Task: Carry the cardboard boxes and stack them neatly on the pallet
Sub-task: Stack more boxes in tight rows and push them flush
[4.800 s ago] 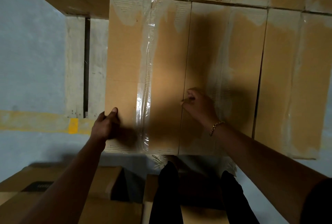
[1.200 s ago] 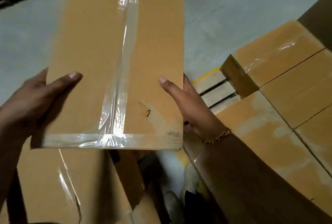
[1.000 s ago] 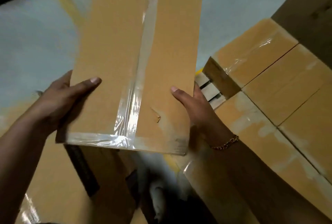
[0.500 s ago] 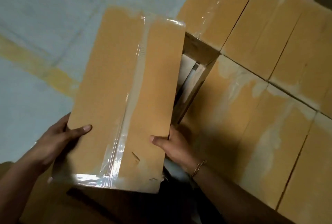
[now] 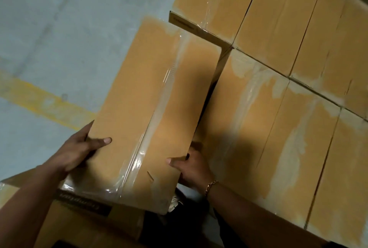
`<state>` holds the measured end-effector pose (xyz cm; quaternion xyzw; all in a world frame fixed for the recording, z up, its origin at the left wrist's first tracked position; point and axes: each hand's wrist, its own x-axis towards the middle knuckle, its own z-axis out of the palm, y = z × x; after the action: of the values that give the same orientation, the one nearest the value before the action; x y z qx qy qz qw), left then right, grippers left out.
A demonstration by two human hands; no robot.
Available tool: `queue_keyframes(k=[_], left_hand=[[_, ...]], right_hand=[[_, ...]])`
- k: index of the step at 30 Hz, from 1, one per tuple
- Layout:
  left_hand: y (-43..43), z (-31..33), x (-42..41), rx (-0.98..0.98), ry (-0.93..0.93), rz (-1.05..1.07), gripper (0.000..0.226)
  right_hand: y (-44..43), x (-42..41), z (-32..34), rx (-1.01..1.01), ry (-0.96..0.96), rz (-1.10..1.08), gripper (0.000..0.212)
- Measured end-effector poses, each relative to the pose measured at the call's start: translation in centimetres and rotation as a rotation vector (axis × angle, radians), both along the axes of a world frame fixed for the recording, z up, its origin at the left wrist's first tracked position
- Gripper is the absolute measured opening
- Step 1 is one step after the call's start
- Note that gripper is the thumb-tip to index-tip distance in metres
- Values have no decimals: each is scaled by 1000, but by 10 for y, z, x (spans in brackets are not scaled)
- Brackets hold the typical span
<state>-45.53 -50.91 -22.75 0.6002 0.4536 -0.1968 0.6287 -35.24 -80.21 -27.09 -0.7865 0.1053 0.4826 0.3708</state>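
Cardboard box (image 5: 151, 112) — gripped on two sides.
Left hand (image 5: 77, 152) clasps it at eight o'clock, right hand (image 5: 193, 166) at five — stacked boxes (image 5: 278, 108) just beside at three o'clock.

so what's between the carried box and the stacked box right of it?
Head view: only a narrow dark gap separates the carried box from the stacked box. At its near end sits the right hand, gripping the carried box's edge.
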Motion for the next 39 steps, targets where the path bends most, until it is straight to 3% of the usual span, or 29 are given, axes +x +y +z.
queue_keyframes(k=[4,8,14,32,36,39], left_hand=[[-2,-15,20,-10,-23,15,48],[-1,-28,35,-10,-21,-11,47],[0,-48,48,-14,-8,-24,52],[14,-101,83,-31,-43,-70,52],[11,-115,80,35,-37,-85,57],[3,-120,79,118,-39,-37,60]], right_hand=[[-6,16,-12,-70,-33,130,50],[-8,32,-20,-157,-90,267,79],[-9,58,-35,-215,-141,419,95],[-4,97,-43,-361,-240,539,72],[-2,102,-46,-404,-246,611,79],[2,108,-43,-387,-260,602,72]])
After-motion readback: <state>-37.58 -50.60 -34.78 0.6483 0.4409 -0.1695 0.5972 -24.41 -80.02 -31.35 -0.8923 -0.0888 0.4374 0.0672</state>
